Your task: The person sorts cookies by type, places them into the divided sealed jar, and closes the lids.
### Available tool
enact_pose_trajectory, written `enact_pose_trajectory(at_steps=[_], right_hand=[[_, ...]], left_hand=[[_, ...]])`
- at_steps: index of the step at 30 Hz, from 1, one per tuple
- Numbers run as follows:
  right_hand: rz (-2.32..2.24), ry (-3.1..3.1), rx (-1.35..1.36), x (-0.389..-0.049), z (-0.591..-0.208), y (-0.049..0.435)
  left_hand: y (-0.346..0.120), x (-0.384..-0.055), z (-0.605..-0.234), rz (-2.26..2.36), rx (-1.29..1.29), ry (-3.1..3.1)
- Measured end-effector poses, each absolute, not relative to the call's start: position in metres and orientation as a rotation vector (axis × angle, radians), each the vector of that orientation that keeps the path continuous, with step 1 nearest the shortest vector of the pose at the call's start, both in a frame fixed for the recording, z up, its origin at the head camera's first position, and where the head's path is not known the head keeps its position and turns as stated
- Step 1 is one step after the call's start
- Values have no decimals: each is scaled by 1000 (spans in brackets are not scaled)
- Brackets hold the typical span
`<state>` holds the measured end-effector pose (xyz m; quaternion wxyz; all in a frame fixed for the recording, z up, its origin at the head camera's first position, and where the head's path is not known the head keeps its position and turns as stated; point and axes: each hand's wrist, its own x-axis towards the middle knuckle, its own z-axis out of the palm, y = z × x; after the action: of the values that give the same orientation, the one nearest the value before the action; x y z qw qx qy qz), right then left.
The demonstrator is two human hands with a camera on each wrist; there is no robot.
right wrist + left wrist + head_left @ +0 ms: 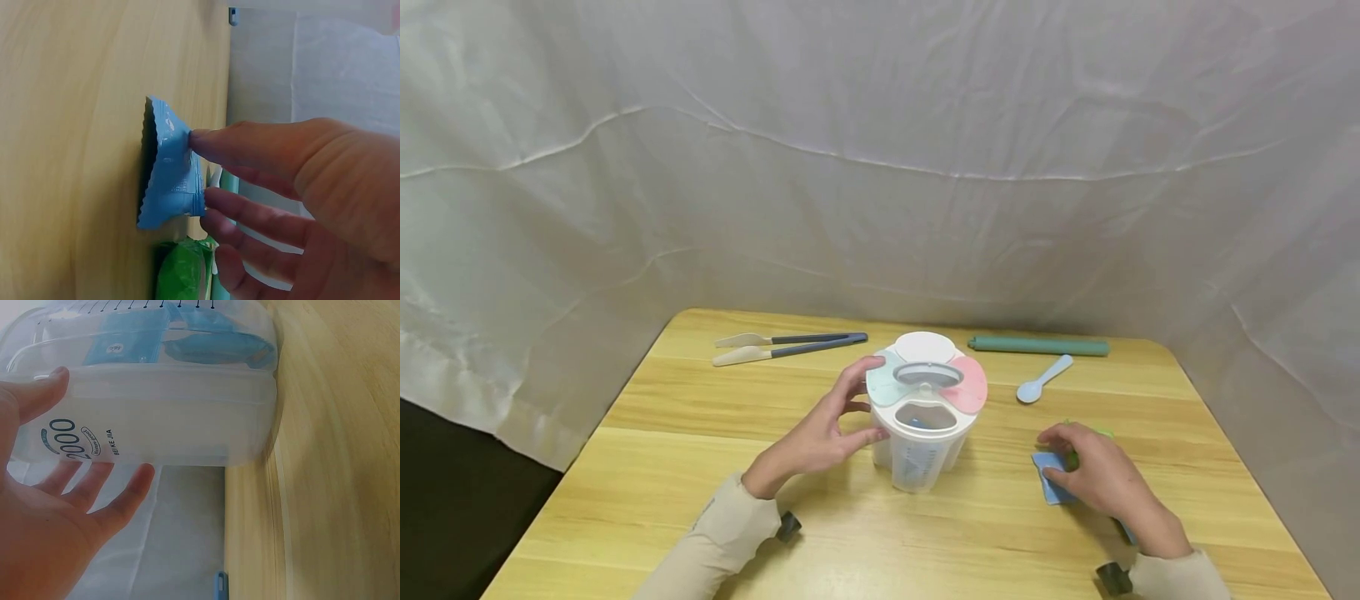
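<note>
A clear container with a handled lid (pixel 927 390) stands upright on the table. Mint, pink and white covers close parts of its lid, while the front opening is uncovered. My left hand (pixel 820 429) holds its left side between thumb and fingers. Through the wall, blue packets (pixel 128 340) show inside. To the right, my right hand (pixel 1105 471) pinches a small blue packet (pixel 167 172) with thumb and fingertips, low over the table. Close beside it lies a green packet (pixel 181 273), partly covered by the hand in the head view.
Behind the container lie tongs (pixel 820 342) at the left and a green rod-like roll (pixel 1037 346) at the right. A light blue spoon (pixel 1032 390) lies in front of the roll. Under the right wrist, a blue object (pixel 1126 532) barely shows. Pale cloth (pixel 880 250) hangs behind the table.
</note>
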<state>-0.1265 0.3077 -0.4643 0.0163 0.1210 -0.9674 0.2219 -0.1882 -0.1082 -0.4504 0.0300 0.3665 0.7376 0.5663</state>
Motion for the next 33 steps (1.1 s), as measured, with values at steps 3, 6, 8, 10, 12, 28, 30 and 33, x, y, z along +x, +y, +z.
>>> enact_pose_trajectory(at_steps=[3,6,8,10,12,28,30,33], right_hand=[[685,-3008,390,-128,-465,306],[668,-3002,412,-131,-466,304],[648,-2991,425,-132,-467,302],[635,-2981,430,-133,-467,301],[631,-2962,431,-133,-468,299],[963,-2752,587,-137,-460,285],[982,-2702,619,-137,-453,282],[988,-2613,658,-137,-440,279]], left_hand=[[-108,-188,-451,1746,1134,2271],[-108,-189,-451,1745,1139,2270],[-108,-189,-451,1745,1139,2269],[-108,-189,-451,1747,1138,2270],[-108,-189,-451,1748,1136,2269],[-109,-189,-452,1735,1126,2279],[-109,-189,-452,1737,1130,2278],[-108,-189,-452,1741,1140,2274]])
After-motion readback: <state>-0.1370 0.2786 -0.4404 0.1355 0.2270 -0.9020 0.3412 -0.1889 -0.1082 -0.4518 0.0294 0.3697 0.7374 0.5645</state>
